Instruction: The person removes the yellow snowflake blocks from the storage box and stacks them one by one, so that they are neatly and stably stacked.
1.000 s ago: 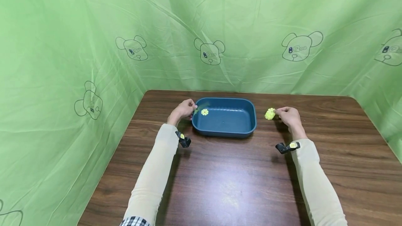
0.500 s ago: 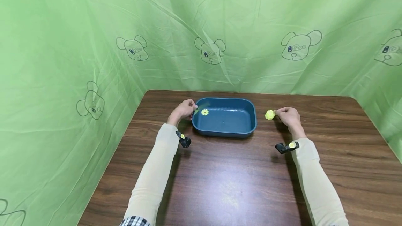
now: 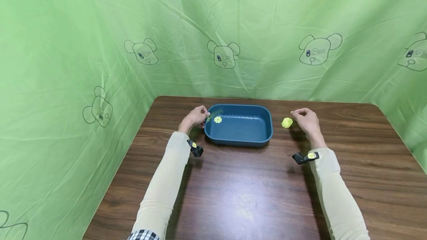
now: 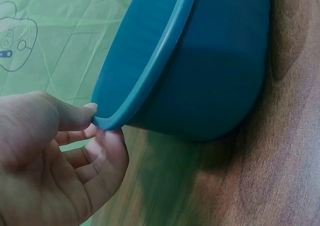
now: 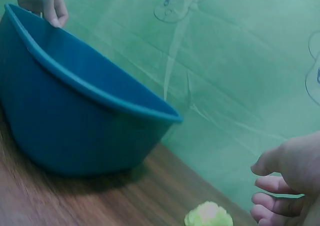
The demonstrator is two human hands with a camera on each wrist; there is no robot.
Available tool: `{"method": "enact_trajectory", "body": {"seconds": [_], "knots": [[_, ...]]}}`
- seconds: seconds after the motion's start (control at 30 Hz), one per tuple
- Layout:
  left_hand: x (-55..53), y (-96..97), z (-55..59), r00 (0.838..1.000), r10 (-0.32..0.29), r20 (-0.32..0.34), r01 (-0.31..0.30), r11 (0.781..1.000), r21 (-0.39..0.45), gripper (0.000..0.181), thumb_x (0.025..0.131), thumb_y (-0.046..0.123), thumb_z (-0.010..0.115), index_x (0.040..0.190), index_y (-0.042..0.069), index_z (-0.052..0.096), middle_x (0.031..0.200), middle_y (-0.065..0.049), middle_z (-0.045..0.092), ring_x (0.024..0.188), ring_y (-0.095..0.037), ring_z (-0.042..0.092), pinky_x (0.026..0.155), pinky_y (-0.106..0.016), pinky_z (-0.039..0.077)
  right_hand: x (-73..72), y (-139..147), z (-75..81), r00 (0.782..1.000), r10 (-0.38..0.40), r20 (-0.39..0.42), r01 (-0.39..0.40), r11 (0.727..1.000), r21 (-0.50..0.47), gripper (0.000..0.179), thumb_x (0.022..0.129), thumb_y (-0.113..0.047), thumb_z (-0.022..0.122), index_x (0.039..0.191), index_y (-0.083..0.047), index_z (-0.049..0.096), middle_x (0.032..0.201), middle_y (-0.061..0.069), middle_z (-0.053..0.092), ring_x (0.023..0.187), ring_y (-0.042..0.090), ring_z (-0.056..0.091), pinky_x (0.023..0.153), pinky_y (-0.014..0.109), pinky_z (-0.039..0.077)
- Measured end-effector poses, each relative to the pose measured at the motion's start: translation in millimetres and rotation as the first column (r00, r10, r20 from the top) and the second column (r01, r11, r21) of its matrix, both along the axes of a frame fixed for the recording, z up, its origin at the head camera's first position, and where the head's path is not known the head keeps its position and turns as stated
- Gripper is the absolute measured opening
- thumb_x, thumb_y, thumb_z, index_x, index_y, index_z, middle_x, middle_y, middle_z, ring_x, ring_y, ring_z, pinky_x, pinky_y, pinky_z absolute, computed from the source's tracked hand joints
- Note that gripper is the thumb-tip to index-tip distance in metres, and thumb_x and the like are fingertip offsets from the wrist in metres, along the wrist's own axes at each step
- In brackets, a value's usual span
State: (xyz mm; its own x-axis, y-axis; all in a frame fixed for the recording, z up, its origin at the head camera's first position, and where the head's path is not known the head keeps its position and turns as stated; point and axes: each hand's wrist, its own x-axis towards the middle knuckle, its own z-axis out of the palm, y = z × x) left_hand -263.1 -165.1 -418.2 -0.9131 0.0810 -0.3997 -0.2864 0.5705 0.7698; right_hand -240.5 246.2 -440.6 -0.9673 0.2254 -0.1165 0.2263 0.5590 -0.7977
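Note:
A blue plastic basin (image 3: 238, 143) stands on the wooden table, with a small yellow flower-shaped piece (image 3: 218, 119) lying inside at its left end. My left hand (image 3: 196, 116) pinches the basin's left rim; in the left wrist view the thumb (image 4: 77, 117) lies over the rim and the fingers are beneath it. To the right of the basin a yellow, scalloped flower-like piece (image 3: 287, 122) rests on the table, seen also in the right wrist view as a pale yellow-green clump (image 5: 209, 215). Just beyond it hovers my right hand (image 3: 306, 120), its fingers loosely bent and holding nothing.
The brown wooden table (image 3: 240, 180) ends at a green curtain (image 3: 260, 80) printed with bear heads, along the back and sides. Black cameras are strapped to both wrists, the left camera (image 3: 196, 149) close to the basin's front left corner.
My right hand has let go of the yellow flower-like piece and risen slightly away from it; the piece stays on the table. The left hand and the basin have not visibly moved.

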Motion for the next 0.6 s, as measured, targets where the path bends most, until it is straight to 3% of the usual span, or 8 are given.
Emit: {"method": "enact_trajectory", "body": {"seconds": [0.23,0.6], "knots": [[-2.5,-0.5,0.8,1.0,-0.007,0.003,0.007,1.0,-0.001,0.016,0.102,0.021,0.047,0.095,0.007,0.044,0.084,-0.01,0.046,0.072,-0.022,0.052,0.075,-0.042,0.056,-4.9,-20,11.8,0.998,0.027,-0.064,-0.028,1.0,-0.012,0.045,0.092,-0.041,0.059,0.117,-0.003,0.056,0.103,0.007,0.053,0.094,0.021,0.047,0.076,0.029,0.037],[-10.0,-2.2,0.3,1.0,-0.017,-0.002,0.017,1.0,-0.005,0.016,0.102,0.021,0.047,0.095,0.006,0.044,0.083,-0.01,0.046,0.072,-0.022,0.052,0.079,-0.046,0.056,-14.6,-58,22.5,0.991,0.08,-0.103,-0.084,0.996,-0.027,0.042,0.091,-0.038,0.063,0.116,-0.005,0.058,0.111,0.013,0.058,0.103,0.026,0.053,0.08,0.03,0.039]]}}
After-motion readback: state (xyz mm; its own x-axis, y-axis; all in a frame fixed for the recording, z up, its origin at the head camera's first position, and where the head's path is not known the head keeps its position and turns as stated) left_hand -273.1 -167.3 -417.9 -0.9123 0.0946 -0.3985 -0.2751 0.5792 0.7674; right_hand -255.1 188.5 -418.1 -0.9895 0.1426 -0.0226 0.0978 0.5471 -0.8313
